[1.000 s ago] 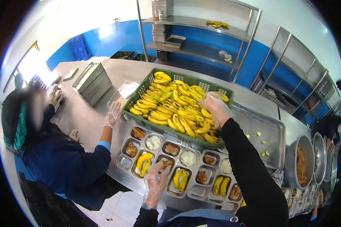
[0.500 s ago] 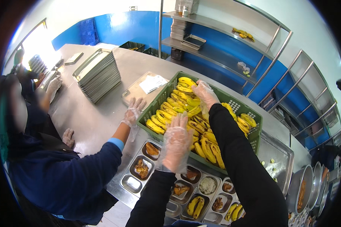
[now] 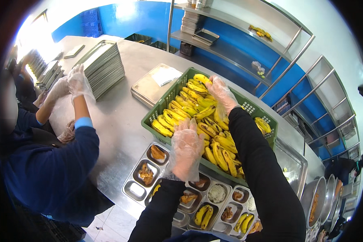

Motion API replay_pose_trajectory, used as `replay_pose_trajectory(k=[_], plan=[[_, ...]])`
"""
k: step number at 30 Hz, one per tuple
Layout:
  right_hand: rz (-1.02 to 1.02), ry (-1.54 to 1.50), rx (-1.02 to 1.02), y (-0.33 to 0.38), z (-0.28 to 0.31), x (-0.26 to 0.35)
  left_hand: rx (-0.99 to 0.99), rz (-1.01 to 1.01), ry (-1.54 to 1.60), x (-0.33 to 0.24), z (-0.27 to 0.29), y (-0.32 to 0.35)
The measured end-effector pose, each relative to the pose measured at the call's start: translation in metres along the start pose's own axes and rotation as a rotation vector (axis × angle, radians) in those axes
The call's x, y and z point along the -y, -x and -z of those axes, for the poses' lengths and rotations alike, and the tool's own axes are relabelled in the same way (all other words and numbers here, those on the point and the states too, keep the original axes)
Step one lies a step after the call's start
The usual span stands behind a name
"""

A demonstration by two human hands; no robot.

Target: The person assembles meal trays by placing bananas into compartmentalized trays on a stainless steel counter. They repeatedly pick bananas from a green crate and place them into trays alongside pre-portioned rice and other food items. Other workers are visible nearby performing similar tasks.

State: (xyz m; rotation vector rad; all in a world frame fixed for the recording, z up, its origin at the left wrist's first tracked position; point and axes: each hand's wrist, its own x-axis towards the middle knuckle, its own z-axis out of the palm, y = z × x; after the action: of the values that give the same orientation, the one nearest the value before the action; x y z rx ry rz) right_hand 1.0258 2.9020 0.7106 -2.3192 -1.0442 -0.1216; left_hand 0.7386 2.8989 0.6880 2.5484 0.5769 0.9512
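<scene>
Co-worker's gloved hand [image 3: 80,80]: just beside the crate [image 3: 159,136] half a second ago, now moved well to its left.
Crate work: the step looks like picking out bananas [image 3: 207,111]; the next move likely calls for a soft, sure hold on single fruits in a crowded heap.
Divided trays [image 3: 135,189]: in front of the crate, holding browned pieces [image 3: 146,174], rice [image 3: 217,193] and more bananas; the left sleeve [image 3: 159,209] hides part of them.
Left hand [image 3: 186,151]: over the crate's near rim, fingers extended toward the fruit; cannot tell whether its grip pinches any.
Banana heap: inside the crate.
Right hand [image 3: 222,93]: at the crate's far rim, fingers bent beside a banana, any pinch hidden; the right sleeve [image 3: 264,157] blocks the crate's right part.
Large tray [image 3: 292,161]: right of the crate.
Tray stack [image 3: 105,70]: on the bench [image 3: 113,135], left of the crate.
Shelves [image 3: 230,25]: behind the crate.
</scene>
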Motion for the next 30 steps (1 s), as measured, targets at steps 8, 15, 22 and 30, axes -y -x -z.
replay_pose_trajectory(k=[8,15,22,30], plan=[[-0.13,-0.791,-0.12,0.118,0.129,-0.027,0.09,0.112,0.082,0.01,-0.003,-0.013],[-0.49,-1.689,-0.095,0.436,0.206,-0.099,-0.13,-0.259,0.009,0.013,-0.057,-0.082],[-0.819,-1.692,-0.539,0.646,0.207,-0.059,0.417,-0.496,-0.318,-0.011,-0.17,-0.184],[-1.019,-1.621,-0.627,0.682,0.21,-0.056,0.712,-0.368,-0.646,-0.053,-0.148,-0.198]])
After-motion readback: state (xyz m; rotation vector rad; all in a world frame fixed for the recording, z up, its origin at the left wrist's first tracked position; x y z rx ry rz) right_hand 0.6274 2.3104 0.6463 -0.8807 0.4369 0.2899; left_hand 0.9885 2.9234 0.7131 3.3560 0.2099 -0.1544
